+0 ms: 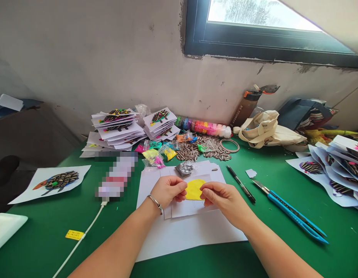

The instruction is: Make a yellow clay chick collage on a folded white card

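Note:
Between my two hands is a thin, flat, yellow piece of modelling clay (pixel 195 189), roughly oval. My left hand (pixel 169 190), with a metal bracelet at the wrist, pinches its left edge. Its right edge is pinched by the thumb and fingers of my right hand (pixel 221 197). Below the clay lie white paper sheets (pixel 179 235), small ones on top of a larger one, with faint lines on the top sheet. A small bag of dark grey clay (pixel 184 168) rests just beyond my hands at the papers' far edge.
A pen (pixel 241 184) and a blue utility knife (pixel 291 216) lie to the right. Sunflower seeds (pixel 187 151), clay bags (pixel 151 154) and stacked seed pictures (pixel 121 131) stand behind. On the left are one seed picture (pixel 55 182) and a white cable (pixel 93 224).

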Demonstrator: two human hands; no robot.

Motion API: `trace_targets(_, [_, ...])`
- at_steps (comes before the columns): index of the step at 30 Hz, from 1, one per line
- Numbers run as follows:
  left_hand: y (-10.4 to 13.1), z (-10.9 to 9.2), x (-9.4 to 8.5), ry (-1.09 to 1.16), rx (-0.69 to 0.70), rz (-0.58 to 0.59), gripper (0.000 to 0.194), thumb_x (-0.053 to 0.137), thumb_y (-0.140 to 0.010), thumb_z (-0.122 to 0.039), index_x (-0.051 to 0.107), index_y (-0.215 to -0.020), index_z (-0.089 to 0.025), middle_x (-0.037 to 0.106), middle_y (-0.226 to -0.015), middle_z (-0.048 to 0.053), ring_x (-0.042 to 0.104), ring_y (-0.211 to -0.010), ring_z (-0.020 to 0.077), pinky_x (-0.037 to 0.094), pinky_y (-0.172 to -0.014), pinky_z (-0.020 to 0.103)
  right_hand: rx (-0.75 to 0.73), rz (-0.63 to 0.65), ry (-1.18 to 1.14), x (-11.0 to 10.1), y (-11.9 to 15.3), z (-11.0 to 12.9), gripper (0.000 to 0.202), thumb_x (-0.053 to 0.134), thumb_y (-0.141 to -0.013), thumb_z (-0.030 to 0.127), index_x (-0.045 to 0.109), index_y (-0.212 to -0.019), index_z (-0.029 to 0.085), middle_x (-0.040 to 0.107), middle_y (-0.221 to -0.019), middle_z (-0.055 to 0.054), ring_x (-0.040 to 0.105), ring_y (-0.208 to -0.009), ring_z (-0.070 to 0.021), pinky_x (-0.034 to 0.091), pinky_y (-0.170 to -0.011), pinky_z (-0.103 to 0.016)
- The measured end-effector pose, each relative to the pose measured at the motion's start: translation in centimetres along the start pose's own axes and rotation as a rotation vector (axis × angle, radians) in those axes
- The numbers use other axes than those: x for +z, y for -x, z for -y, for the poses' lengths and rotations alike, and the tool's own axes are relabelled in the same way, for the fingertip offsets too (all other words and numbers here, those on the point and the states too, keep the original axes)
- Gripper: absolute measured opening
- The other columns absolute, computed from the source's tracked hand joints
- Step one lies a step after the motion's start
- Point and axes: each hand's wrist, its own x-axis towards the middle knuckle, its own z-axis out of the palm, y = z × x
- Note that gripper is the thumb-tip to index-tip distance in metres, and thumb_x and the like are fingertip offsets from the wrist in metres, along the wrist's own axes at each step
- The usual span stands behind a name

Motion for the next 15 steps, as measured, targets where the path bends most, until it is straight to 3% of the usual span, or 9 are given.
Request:
trace_targets(4, [-0.01, 0.01, -0.03, -0.003, -0.006, -0.002, 0.039, 0.079, -0.054, -0.046, 0.061, -0.065, -0.013, 0.062, -0.054, 0.0, 0.057, -0.047, 0.0104, 0.047, -0.049, 0.023, -0.021, -0.009, 0.064, -0.11, 0.05, 0.0, 0.025, 0.055, -0.085, 0.039, 0.066, -0.078, 0.018, 0.06, -0.072, -0.001, 0.055, -0.062, -0.0122, 0.047, -0.061, -0.025])
trace_targets(11, [0.05, -0.16, 0.02, -0.002, -0.002, 0.0, 0.039, 0.079, -0.054, -0.046, 0.061, -0.065, -0.013, 0.063, -0.055, 0.0, 0.057, -0.047, 0.0106, 0.047, -0.05, 0.023, 0.02, 0.041, -0.03, 0.11, 0.09, -0.6, 0.024, 0.058, -0.082, 0.037, 0.066, -0.093, 0.018, 0.066, -0.084, -0.004, 0.063, -0.074, -0.0171, 0.051, -0.072, -0.031])
trace_targets(15, [0.01, -0.12, 0.03, 0.0, -0.002, -0.002, 0.039, 0.079, -0.054, -0.046, 0.062, -0.066, -0.013, 0.063, -0.055, 0.0, 0.057, -0.047, 0.0106, 0.047, -0.049, 0.023, 0.008, 0.026, 0.05, -0.06, 0.08, -0.2, 0.025, 0.053, -0.085, 0.04, 0.065, -0.085, 0.018, 0.063, -0.076, -0.002, 0.058, -0.066, -0.0138, 0.049, -0.067, -0.028])
